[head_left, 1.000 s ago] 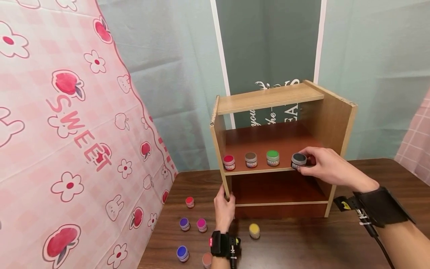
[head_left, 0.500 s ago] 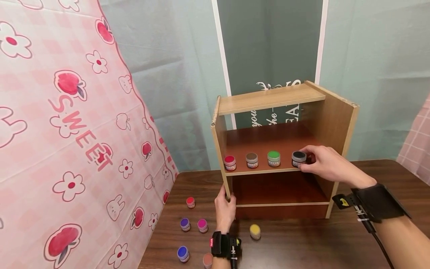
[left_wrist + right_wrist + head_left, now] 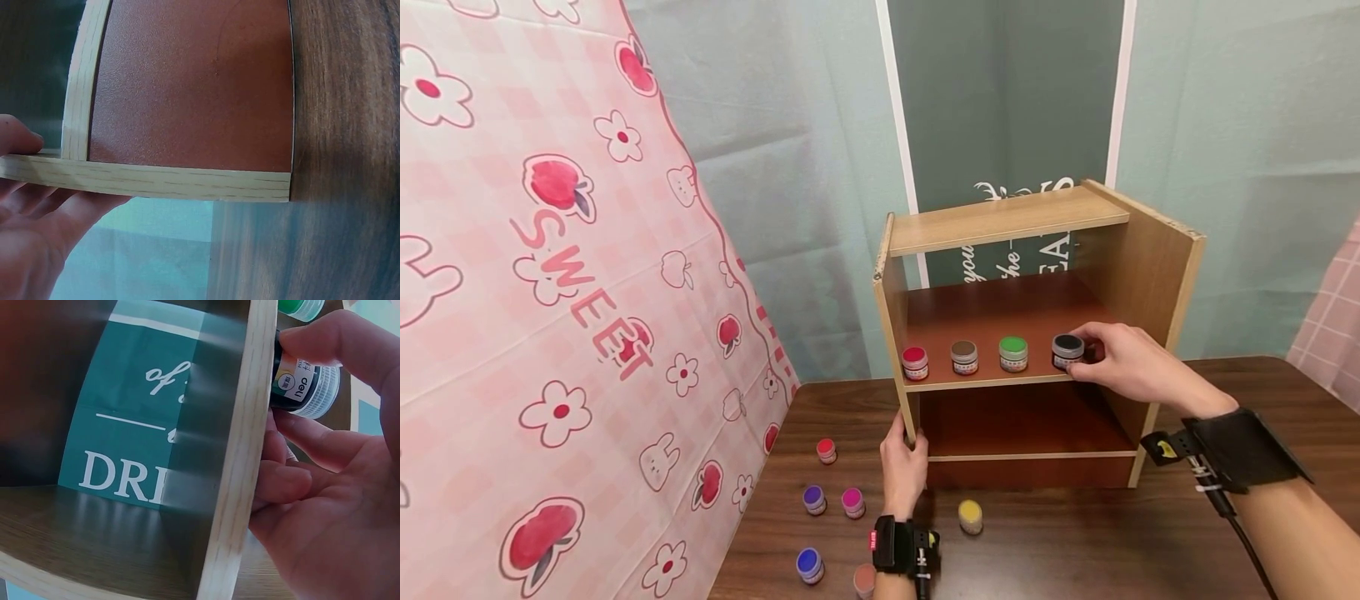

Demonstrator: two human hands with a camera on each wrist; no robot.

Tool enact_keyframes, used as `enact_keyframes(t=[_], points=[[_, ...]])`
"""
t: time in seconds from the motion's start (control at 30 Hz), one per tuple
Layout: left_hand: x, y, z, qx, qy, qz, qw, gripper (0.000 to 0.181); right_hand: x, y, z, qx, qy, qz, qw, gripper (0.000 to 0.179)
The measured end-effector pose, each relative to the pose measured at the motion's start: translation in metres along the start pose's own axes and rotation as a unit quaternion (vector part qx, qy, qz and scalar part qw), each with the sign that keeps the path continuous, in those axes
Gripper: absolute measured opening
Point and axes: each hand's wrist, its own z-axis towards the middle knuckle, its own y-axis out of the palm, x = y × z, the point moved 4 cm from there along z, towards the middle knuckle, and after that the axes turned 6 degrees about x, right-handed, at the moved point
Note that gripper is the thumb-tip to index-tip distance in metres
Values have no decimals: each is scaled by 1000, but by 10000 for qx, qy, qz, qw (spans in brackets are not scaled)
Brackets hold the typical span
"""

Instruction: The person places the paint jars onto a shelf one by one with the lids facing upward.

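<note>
Thumb and fingers of my right hand (image 3: 1131, 367) pinch a black-lidded paint jar (image 3: 1067, 352) at the right end of the cabinet's upper shelf; in the right wrist view the jar (image 3: 306, 384) shows a "deli" label and is at the board's edge. To its left on that shelf stand a green paint jar (image 3: 1013, 355), a brown one (image 3: 965, 357) and a red one (image 3: 915, 363), spaced apart. My left hand (image 3: 903, 467) grips the lower front of the wooden cabinet's left side panel (image 3: 187, 182), thumb inside and fingers outside.
On the dark wood table (image 3: 1045, 550) stand a yellow jar (image 3: 971, 517), a small red jar (image 3: 826, 451), a purple jar (image 3: 814, 500), a magenta jar (image 3: 853, 502), a blue jar (image 3: 809, 565) and a light-brown jar (image 3: 864, 581). A pink printed cloth (image 3: 587, 333) hangs at left.
The black jar, in my right hand, has shifted slightly back from the shelf's front edge and stands more level. My left hand keeps its grip on the panel.
</note>
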Motion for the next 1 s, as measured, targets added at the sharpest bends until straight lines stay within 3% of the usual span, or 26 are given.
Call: enact_keyframes(t=[0.67,1.0], points=[[1,0,-1,-69,-77,-98,9999,42,2,-3,-3,159,-40,-104,9998,42],[1,0,1,10,11,-52,10000,39,-8,-18,-27,371,137,38,9992,43]])
